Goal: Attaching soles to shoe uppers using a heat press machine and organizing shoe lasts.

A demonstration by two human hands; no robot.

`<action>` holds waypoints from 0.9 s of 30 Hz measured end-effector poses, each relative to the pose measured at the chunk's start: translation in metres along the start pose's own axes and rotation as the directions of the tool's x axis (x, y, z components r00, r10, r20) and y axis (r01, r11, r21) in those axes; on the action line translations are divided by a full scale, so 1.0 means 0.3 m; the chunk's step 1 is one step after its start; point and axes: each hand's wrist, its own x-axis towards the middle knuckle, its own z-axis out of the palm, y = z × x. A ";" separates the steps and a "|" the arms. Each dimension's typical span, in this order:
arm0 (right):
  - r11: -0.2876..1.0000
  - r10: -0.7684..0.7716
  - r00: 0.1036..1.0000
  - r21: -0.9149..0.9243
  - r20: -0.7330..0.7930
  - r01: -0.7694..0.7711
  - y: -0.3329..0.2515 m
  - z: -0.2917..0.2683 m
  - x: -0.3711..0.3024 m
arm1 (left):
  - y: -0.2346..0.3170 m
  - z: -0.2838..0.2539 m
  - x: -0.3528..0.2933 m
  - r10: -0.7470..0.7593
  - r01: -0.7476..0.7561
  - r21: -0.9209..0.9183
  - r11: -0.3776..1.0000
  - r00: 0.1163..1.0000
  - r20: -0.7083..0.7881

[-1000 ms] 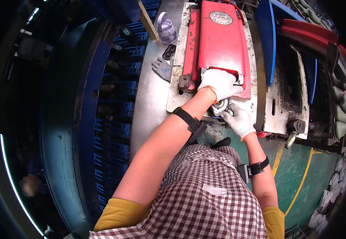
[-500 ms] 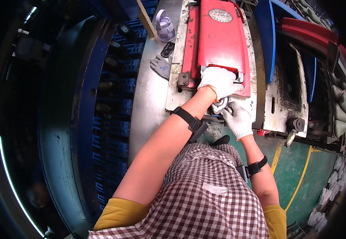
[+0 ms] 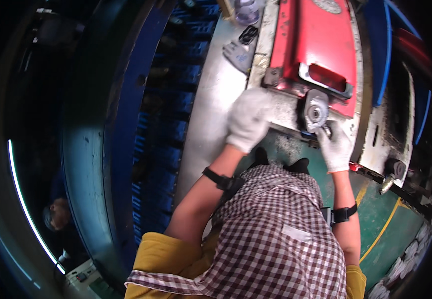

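My right hand point(image 3: 335, 148), in a white knit glove, has its fingers closed at the lower end of a grey metal fitting point(image 3: 317, 109) with a round centre. That fitting sits at the near end of a red metal cover point(image 3: 320, 45), just below the cover's silver-rimmed handle slot point(image 3: 325, 79). My left hand point(image 3: 249, 119), gloved the same way, is off to the left of the fitting, over the near left corner of the pale base plate point(image 3: 280, 110). Motion blurs its fingers, and I see nothing in it.
A grey glove point(image 3: 237, 56), a black object point(image 3: 248, 35) and a clear purple bottle point(image 3: 247, 11) rest on the metal table point(image 3: 211, 94) at left. Blue racks stand farther left. Another machine with a pale plate point(image 3: 387, 134) is at right. Another person point(image 3: 59, 214) shows at lower left.
My left hand has left the red cover's handle slot and moved left and nearer to me, uncovering the slot and fitting. My right hand stays at the fitting. The whole view has shifted.
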 end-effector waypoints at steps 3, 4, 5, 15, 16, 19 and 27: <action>1.000 -0.008 1.000 -0.030 0.014 0.009 -0.013 -0.004 -0.001 | -0.238 -0.311 -0.353 -0.675 0.770 0.155 0.619 0.622 -0.396; 0.999 -0.024 1.000 -0.038 0.012 0.025 -0.003 0.002 -0.001 | -0.335 -0.436 -0.490 -0.669 0.877 0.189 0.442 0.463 -0.582; 0.998 -0.007 1.000 -0.060 0.017 0.008 -0.003 0.006 -0.003 | -0.395 -0.567 -0.594 -0.644 0.940 0.192 0.282 0.333 -0.689; 0.999 0.034 0.996 0.001 0.087 -0.034 0.130 0.043 -0.019 | -0.730 -1.126 -0.982 -0.834 0.540 -0.831 -0.131 -0.513 -0.202; 0.999 0.039 0.994 -0.014 0.099 -0.038 0.127 0.043 -0.018 | -0.760 -1.149 -0.993 -0.828 0.537 -0.830 -0.148 -0.527 -0.194; 0.997 0.054 0.992 0.053 0.117 -0.060 0.120 0.040 -0.012 | -0.837 -1.209 -0.990 -0.789 0.395 -0.897 -0.200 -0.607 -0.092; 0.989 0.127 0.983 0.061 0.135 -0.136 0.094 0.032 -0.021 | -0.575 -1.099 -0.996 -0.897 0.232 -0.972 -0.039 -0.437 -0.068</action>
